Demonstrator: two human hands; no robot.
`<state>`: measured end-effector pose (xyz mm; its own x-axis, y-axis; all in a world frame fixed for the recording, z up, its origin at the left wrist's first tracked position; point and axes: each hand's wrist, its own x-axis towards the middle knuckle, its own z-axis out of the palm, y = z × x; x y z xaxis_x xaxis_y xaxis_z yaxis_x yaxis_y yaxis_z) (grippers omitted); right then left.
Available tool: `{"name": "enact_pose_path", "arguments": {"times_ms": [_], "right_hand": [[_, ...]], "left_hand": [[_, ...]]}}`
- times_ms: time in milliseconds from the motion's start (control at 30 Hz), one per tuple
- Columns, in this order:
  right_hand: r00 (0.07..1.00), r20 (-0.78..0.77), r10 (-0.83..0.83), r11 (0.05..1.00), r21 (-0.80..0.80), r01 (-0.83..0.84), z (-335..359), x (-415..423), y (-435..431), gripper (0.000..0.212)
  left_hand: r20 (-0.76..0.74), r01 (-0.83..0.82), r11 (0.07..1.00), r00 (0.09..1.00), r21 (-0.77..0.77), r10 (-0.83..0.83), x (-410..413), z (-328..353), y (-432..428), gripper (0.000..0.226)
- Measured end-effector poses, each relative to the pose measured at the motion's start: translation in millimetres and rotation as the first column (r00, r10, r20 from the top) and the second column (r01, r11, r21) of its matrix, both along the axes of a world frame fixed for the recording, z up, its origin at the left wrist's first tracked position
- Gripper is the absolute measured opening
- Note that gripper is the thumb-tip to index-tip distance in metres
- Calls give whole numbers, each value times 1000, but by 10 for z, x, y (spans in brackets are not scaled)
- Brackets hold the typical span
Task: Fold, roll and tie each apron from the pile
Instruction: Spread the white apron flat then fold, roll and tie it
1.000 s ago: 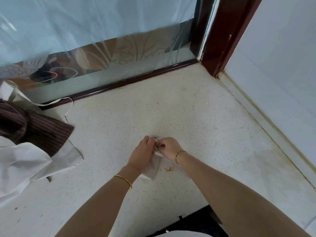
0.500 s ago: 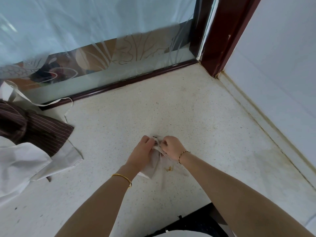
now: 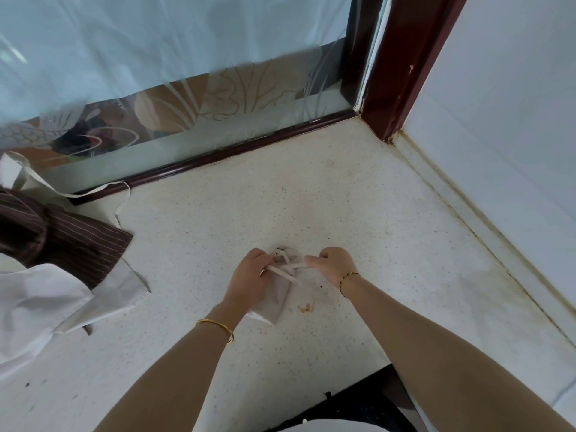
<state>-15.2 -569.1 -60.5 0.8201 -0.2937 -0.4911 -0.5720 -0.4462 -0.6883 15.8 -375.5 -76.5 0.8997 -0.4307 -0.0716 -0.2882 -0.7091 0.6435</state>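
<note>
A small rolled beige apron (image 3: 278, 294) lies on the speckled counter (image 3: 343, 232) in front of me. Its thin strap (image 3: 288, 269) crosses over the roll near the far end. My left hand (image 3: 251, 280) pinches one strap end on the left of the roll and partly covers it. My right hand (image 3: 335, 265) pinches the other strap end on the right, and the strap runs taut between the two hands. The pile of aprons (image 3: 46, 269) lies at the far left: a brown striped one on top of white and beige ones.
A glass partition with a dark red frame (image 3: 218, 157) closes off the far side of the counter. A white wall (image 3: 498, 151) runs along the right. A loose beige strap (image 3: 93, 191) trails from the pile. A small orange stain (image 3: 307, 308) marks the counter by the roll.
My hands have drawn apart, left going left and right going right. The strap that was bunched between them is now stretched across the roll.
</note>
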Motion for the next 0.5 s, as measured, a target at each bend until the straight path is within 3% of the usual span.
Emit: {"name": "enact_pose_path", "arguments": {"times_ms": [167,267,367,433,500], "right_hand": [[980,-25,-200,978,-64,198,-47,-59,-4,48],[916,13,-401,898,204,390,-62,-57,3,47],[784,-34,-620,672,492,553,-66,-57,39,41],[755,-54,-653,623,528,577,-75,-34,60,40],[781,-27,-624,673,489,555,-50,-9,82,39]], "left_hand": [[114,-132,986,986,99,121,-25,-47,169,12],[99,-152,963,986,223,133,-41,-40,189,18],[68,-155,944,988,293,141,-26,-14,152,23],[62,-150,931,989,334,137,-7,2,118,23],[60,-148,920,989,362,135,11,26,89,23]]}}
